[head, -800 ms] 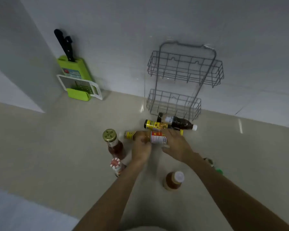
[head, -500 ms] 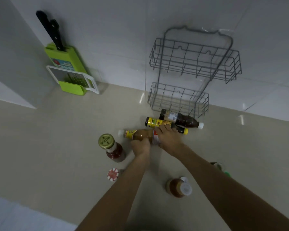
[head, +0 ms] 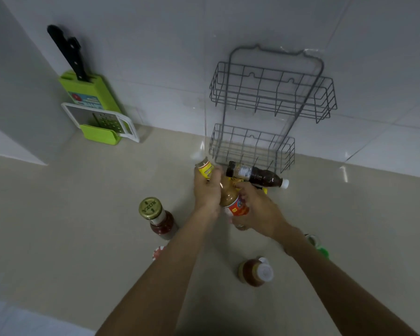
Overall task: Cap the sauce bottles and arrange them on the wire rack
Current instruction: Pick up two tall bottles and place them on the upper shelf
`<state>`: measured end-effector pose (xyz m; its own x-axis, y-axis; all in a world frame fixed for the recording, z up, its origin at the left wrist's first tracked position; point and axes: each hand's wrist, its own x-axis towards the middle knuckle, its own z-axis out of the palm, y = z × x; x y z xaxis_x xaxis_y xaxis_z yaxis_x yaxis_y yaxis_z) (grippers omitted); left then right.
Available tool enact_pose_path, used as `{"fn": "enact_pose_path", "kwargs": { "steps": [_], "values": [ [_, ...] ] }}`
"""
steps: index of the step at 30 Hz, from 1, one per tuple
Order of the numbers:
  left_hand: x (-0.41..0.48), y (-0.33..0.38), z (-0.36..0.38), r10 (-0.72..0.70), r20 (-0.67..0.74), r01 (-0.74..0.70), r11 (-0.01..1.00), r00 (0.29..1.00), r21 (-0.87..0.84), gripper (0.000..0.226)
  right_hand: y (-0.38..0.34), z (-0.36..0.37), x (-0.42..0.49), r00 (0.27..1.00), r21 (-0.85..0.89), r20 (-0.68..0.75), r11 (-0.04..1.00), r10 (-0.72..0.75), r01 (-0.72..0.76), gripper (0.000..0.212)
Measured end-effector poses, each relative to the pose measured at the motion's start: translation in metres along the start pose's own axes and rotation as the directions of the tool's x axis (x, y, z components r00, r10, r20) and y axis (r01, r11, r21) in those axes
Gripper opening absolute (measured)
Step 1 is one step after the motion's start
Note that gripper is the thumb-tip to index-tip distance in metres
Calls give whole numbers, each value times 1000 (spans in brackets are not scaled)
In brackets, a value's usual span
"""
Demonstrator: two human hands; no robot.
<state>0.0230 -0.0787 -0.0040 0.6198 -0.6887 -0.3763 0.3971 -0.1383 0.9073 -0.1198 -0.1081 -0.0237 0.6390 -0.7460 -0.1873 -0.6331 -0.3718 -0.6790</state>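
On counter (head: 58,238), two hands (head: 207,192), six bottles (head: 234,202)

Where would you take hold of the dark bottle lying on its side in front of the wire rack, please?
Probably around the wide middle of the dark bottle, coming from above. It lies flat on the counter, white cap to the right, with the wire rack close behind and both hands busy just in front, so its top side looks the freest approach.

Beige counter (head: 58,238) under scattered sauce bottles (head: 257,174)
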Motion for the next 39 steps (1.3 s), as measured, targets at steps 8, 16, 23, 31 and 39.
{"fn": "enact_pose_path", "kwargs": {
  "steps": [8, 16, 23, 31, 39],
  "values": [
    [-32, 127, 20, 168, 666, -413, 882, 727, 229, 31, -60, -82, -3, 993, 215, -99, 973, -58, 79, 73],
    [31, 167, 33, 169, 322, -216, 969, 931, 117, 64, -127, -174, 70, 728, 155, -683, 962, -62, 227, 89],
    [50, 156, 55, 55, 293, -66, 997, 955, 29, 74, -136, -172, 145, 773, 177, -634, 966, -34, 188, 88],
    [64, 138, 54, 128, 330, -115, 992, 935, -58, 78, -143, -153, 160, 871, 90, -484, 985, -86, 147, 79],
    [53, 106, 84, 57, 411, -71, 997, 910, 20, 78, -110, -157, 120, 886, 191, -454, 982, 97, -9, 79]
  ]
}}
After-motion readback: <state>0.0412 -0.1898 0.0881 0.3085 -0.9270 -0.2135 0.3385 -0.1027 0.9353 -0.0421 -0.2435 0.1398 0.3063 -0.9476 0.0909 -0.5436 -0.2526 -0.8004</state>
